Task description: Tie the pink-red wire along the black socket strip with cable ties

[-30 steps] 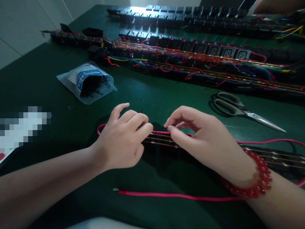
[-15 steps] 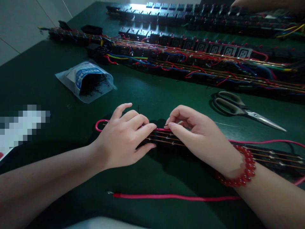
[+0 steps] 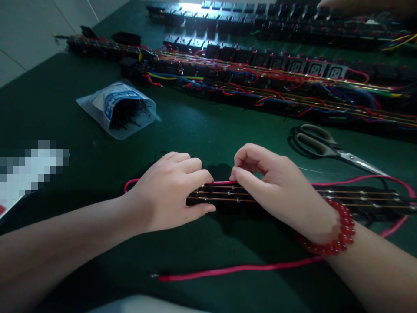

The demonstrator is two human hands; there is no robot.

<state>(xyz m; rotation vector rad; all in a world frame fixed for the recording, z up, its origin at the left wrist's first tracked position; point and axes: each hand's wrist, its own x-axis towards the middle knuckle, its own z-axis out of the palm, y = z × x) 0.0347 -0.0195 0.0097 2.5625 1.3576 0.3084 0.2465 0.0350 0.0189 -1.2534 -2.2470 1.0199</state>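
A black strip with thin copper rods and soldered joints lies across the table under both hands. My left hand is closed around its left part, thumb on the near side and fingers over the far side. Along the far edge runs a red wire, which loops out past my left wrist. My right hand, with a red bead bracelet at the wrist, pinches thumb and forefinger together right at this wire. What sits between those fingertips is hidden. A red wire end with a metal tip lies nearer me.
An open plastic bag of thin black ties stands at the left. Scissors rest on the right. Wired socket strips stretch across the back, and another person's arm shows at the top right. A blurred white item is at left.
My left fingers have come down closer to the strip. A thin dark strand seen at my right fingertips no longer shows. The strip's right end and the red wire there have shifted.
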